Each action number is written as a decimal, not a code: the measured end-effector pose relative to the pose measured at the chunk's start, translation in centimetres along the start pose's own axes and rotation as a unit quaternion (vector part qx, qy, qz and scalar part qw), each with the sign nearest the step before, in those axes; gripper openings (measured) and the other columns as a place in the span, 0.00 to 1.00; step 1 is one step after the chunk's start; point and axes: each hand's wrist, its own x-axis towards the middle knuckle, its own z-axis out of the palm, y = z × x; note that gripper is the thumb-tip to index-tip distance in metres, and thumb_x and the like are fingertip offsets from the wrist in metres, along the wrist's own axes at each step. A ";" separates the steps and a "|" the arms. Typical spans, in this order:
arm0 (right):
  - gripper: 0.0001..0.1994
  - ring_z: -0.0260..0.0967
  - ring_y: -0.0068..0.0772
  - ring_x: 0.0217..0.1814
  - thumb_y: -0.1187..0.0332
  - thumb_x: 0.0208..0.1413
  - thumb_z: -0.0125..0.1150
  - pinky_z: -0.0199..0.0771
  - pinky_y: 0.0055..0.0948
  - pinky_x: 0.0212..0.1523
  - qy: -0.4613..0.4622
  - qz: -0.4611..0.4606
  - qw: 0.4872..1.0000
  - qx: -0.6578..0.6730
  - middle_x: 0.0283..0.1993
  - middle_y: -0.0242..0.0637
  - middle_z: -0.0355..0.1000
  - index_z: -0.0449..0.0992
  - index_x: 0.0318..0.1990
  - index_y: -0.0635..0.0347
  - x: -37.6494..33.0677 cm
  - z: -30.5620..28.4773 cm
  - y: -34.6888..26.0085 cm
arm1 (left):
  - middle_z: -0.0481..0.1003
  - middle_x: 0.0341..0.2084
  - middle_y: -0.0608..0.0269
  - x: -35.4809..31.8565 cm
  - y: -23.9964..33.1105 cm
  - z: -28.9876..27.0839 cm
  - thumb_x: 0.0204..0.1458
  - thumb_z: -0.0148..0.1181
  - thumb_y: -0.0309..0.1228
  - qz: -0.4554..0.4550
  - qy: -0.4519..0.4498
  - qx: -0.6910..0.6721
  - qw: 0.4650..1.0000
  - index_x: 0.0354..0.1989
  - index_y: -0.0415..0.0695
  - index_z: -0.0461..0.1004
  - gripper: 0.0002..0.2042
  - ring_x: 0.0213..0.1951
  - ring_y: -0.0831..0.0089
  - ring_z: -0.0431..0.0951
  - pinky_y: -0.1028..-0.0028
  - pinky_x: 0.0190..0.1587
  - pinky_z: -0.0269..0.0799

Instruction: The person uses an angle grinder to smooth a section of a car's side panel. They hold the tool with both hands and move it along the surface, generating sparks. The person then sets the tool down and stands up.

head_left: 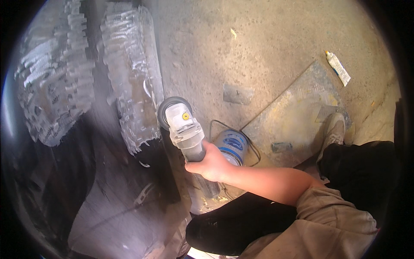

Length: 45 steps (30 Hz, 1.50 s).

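The right hand (207, 162) has its fingers clamped around the body of a grey handheld angle grinder (183, 127), whose disc touches the edge of a dark metal panel smeared with pale filler (131, 82). Just behind the hand, a blue round tin (233, 146) stands on the dusty concrete floor (258, 43). The left hand is out of sight.

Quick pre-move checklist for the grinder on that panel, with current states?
1. Right hand gripping the angle grinder body: ok.
2. Left hand on the tool: not ok, not in view.
3. Disc at the ground bare-metal strip: ok; actual contact cannot tell.
4. Disc spinning: cannot tell.
5. Metal can sits right by the wrist: not ok.
6. Shoe away from the disc: ok.
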 end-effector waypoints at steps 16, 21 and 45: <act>0.35 0.76 0.43 0.56 0.63 0.46 0.75 0.72 0.37 0.60 -0.014 0.015 1.000 -0.021 0.53 0.50 0.78 0.70 0.61 0.69 -0.7 -0.1 1.4 | 0.81 0.24 0.44 0.6 -2.5 0.9 0.59 0.66 0.50 0.013 0.013 -0.017 1.000 0.32 0.32 0.82 0.26 0.25 0.54 0.78 0.58 0.31 0.74; 0.35 0.76 0.43 0.56 0.63 0.46 0.74 0.72 0.37 0.60 -0.013 0.019 0.999 -0.026 0.53 0.50 0.78 0.70 0.61 0.69 -1.0 0.0 0.4 | 0.81 0.25 0.43 0.6 -3.0 1.0 0.59 0.67 0.50 0.004 0.010 -0.012 1.000 0.32 0.31 0.82 0.26 0.25 0.53 0.78 0.57 0.31 0.74; 0.35 0.77 0.48 0.56 0.61 0.45 0.74 0.74 0.38 0.59 -0.021 0.004 0.999 -0.042 0.52 0.53 0.79 0.70 0.61 0.68 -0.9 0.3 0.4 | 0.82 0.28 0.40 0.0 1.1 -0.4 0.62 0.65 0.46 -0.008 -0.019 -0.028 0.999 0.39 0.30 0.83 0.23 0.27 0.52 0.80 0.59 0.33 0.75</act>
